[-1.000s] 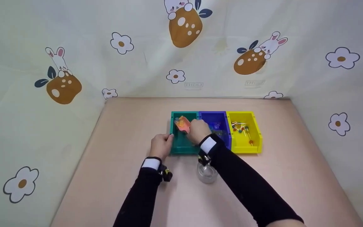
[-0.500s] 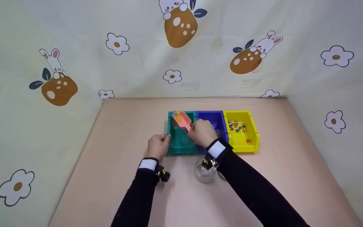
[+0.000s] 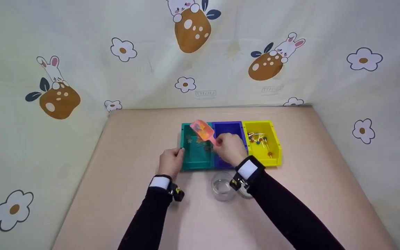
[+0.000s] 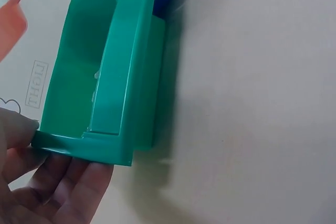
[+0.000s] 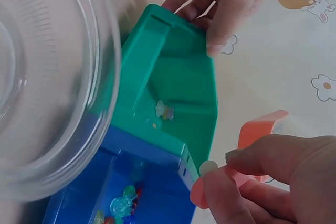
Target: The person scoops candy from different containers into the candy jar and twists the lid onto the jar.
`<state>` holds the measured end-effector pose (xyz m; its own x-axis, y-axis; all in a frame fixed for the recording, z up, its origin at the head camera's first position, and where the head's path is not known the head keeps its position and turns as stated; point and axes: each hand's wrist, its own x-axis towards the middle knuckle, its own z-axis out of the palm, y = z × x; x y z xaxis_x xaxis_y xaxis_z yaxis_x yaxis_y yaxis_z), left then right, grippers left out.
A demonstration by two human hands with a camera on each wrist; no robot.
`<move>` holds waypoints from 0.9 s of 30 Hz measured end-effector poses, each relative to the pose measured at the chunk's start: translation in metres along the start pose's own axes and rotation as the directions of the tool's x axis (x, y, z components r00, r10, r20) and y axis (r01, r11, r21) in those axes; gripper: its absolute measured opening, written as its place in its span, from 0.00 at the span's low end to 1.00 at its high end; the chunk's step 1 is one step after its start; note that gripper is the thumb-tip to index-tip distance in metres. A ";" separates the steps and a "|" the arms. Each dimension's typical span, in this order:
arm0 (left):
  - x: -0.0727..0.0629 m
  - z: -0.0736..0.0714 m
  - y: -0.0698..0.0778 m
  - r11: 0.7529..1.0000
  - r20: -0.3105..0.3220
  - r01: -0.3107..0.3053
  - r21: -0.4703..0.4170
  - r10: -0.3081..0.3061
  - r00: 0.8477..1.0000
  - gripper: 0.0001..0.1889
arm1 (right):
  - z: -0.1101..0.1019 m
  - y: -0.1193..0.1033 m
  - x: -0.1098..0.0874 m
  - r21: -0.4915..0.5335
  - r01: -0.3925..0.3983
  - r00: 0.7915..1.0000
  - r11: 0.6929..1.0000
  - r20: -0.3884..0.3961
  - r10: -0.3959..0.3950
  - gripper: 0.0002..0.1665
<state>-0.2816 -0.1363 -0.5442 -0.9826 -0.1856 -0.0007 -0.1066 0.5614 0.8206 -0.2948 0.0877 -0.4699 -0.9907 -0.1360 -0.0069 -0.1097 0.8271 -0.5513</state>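
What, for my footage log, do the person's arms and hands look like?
The left hand and right hand are bare. Black sleeves cover both forearms; each wrist wears a black strap with a white panel and a small dark device marked yellow-green.

yellow bin (image 3: pixel 263 161), round-headed pins (image 3: pixel 258 141) | rabbit-print backdrop (image 3: pixel 158 62) | pinkish tabletop (image 3: pixel 137 137)

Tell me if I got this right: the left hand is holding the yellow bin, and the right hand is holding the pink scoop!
Not quite: the bin is the wrong one. The left hand is holding the green bin, as the head view shows; the yellow bin is at the row's other end. The right hand is holding the pink scoop.
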 end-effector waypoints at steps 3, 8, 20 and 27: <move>-0.001 0.000 0.000 1.000 -0.009 0.001 -0.006 -0.001 1.000 0.17 | -0.003 0.005 -0.002 -0.016 0.013 1.000 1.000 -0.014 -0.013 0.16; -0.004 0.000 -0.003 0.996 0.021 0.048 -0.079 -0.046 0.999 0.21 | -0.007 0.015 -0.005 -0.014 0.006 1.000 1.000 0.005 -0.006 0.15; -0.013 0.002 -0.005 0.989 -0.124 0.004 -0.149 -0.023 0.992 0.22 | -0.027 0.033 -0.022 0.024 -0.017 1.000 1.000 -0.018 0.018 0.15; -0.028 0.005 0.000 0.958 -0.141 -0.083 -0.273 0.046 0.989 0.21 | -0.040 0.042 -0.038 -0.003 0.016 0.998 1.000 -0.056 -0.016 0.15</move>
<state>-0.2552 -0.1278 -0.5471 -0.9551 -0.2718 0.1176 0.0212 0.3330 0.9427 -0.2646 0.1496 -0.4594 -0.9918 -0.1183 0.0486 -0.1254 0.8265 -0.5487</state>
